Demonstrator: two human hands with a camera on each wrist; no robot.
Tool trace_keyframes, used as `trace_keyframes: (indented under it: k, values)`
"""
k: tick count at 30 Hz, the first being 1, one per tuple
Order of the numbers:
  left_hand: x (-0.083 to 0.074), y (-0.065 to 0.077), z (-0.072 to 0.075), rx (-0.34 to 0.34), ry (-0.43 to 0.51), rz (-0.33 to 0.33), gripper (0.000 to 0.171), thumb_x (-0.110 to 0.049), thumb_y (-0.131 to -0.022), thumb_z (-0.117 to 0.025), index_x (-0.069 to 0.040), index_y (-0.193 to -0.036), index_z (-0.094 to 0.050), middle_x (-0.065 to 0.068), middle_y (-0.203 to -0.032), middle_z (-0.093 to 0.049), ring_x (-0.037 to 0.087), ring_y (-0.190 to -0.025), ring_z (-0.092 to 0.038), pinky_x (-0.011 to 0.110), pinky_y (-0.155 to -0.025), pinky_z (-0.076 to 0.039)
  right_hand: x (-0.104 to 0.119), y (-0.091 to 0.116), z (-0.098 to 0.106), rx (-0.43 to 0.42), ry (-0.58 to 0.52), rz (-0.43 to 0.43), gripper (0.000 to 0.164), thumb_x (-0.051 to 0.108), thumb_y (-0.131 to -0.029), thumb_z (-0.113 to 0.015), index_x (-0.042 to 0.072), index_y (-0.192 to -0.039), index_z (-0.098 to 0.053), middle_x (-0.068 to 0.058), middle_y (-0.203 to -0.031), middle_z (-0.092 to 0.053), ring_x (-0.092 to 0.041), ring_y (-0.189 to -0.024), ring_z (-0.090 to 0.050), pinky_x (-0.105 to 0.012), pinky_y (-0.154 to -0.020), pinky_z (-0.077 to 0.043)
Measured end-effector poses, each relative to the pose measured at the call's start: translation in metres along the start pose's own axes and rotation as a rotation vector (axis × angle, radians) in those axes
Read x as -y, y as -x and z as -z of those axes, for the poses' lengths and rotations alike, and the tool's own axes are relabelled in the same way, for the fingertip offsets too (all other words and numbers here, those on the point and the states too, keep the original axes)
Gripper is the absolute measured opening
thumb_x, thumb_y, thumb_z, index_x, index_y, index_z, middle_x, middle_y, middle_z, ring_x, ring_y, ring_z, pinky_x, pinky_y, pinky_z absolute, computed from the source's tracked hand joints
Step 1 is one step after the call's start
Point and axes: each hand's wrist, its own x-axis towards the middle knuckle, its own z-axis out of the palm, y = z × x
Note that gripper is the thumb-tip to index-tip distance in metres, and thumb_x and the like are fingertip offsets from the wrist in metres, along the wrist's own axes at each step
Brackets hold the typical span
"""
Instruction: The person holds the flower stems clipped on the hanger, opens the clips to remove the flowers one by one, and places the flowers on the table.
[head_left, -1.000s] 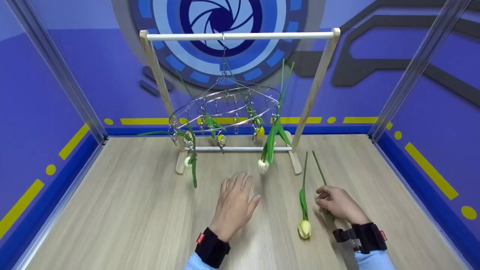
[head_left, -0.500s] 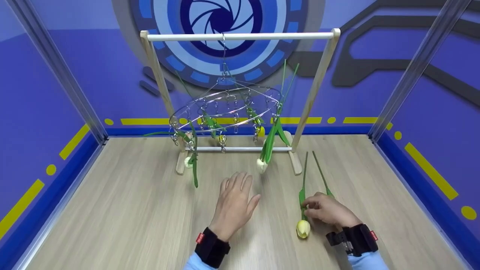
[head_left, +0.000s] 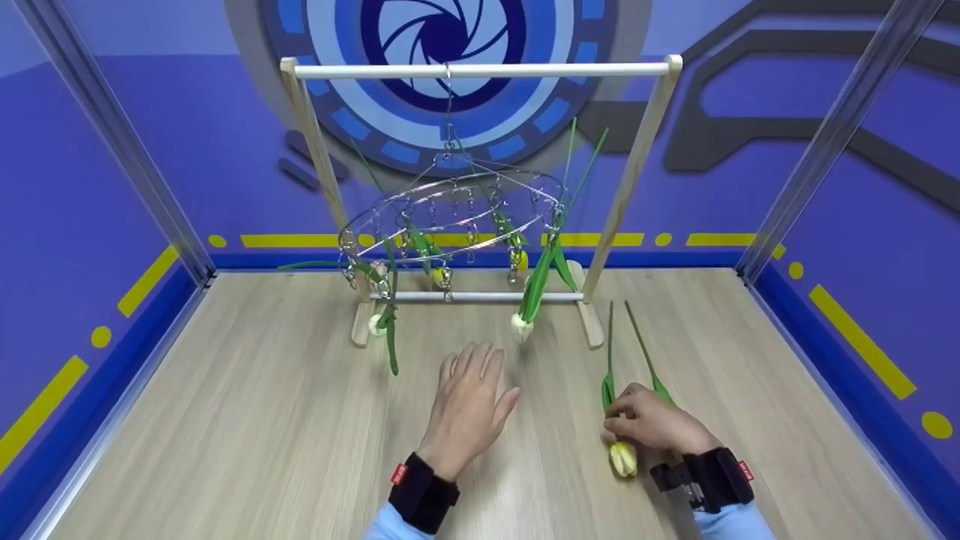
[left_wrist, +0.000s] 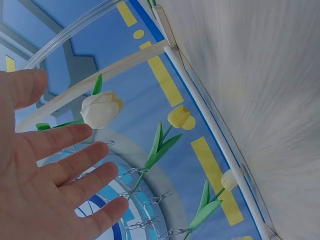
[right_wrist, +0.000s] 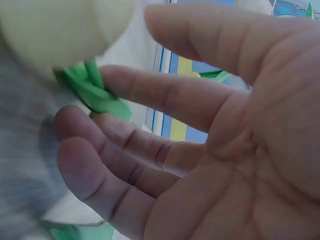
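My right hand [head_left: 656, 421] is over the stem of a pale yellow tulip [head_left: 623, 459] lying on the wooden tabletop. In the right wrist view the tulip's bloom [right_wrist: 65, 30] is large at upper left. There my fingertips [right_wrist: 75, 165] touch or lie right at its green leaf [right_wrist: 102, 95], while the thumb stands apart. Beside it lies a second green stem [head_left: 641, 337], its lower part hidden by the hand. My left hand [head_left: 466, 409] is spread, palm down, holding nothing. A white tulip [head_left: 523, 327] hangs head-down just beyond its fingers.
A wooden rack [head_left: 634, 172] with a white top bar [head_left: 525, 71] stands at the back. From it hangs a wire clip hanger [head_left: 480, 244] with several tulips clipped on, including a white one [head_left: 377, 325] at left. Blue panels [head_left: 112, 187] enclose the table.
The right hand has moved left from the farther-right stem to the yellow tulip, whose bloom has shifted slightly right. The hanging white tulip has swung a little. The left hand stays put.
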Motion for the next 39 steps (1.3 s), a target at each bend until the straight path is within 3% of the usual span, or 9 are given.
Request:
trace_keyframes:
  k: [14,23,28,39]
  values:
    - [0.000,0.000,0.001,-0.004,0.013,0.007,0.051,-0.038,-0.099,-0.067,-0.002,-0.136,-0.061,0.017,-0.139,-0.059,0.035,-0.133,-0.053,0.052,-0.110,-0.041,-0.006,0.006,0.012,-0.017,0.028,0.005,0.024,0.023,-0.098,-0.068,0.003,-0.102,-0.080,-0.004,-0.100,-0.065,-0.020,-0.091,-0.060,-0.035,-0.077,-0.050]
    - [-0.001,-0.001,0.010,-0.027,0.067,0.006,0.050,-0.036,-0.101,-0.066,-0.001,-0.136,-0.061,0.018,-0.139,-0.059,0.035,-0.133,-0.053,0.052,-0.110,-0.041,0.002,0.011,0.017,0.000,-0.033,-0.069,0.027,0.024,-0.100,-0.066,0.001,-0.111,-0.077,-0.007,-0.106,-0.063,-0.021,-0.092,-0.062,-0.043,-0.080,-0.052]
    - [-0.002,-0.001,0.023,-0.060,0.116,-0.008,0.047,-0.034,-0.101,-0.066,0.000,-0.134,-0.062,0.018,-0.136,-0.061,0.034,-0.129,-0.055,0.051,-0.108,-0.044,0.009,0.014,0.020,-0.007,-0.025,-0.066,0.029,0.026,-0.101,-0.066,0.002,-0.113,-0.076,-0.008,-0.110,-0.064,-0.022,-0.093,-0.063,-0.044,-0.080,-0.053]
    - [-0.002,0.003,0.064,-0.141,0.256,-0.001,0.039,-0.030,-0.103,-0.065,0.001,-0.126,-0.068,0.015,-0.126,-0.067,0.028,-0.118,-0.064,0.046,-0.101,-0.051,0.042,0.014,0.033,-0.129,0.056,0.092,0.022,0.024,-0.103,-0.064,0.008,-0.113,-0.075,-0.007,-0.112,-0.068,-0.018,-0.091,-0.063,-0.034,-0.076,-0.053]
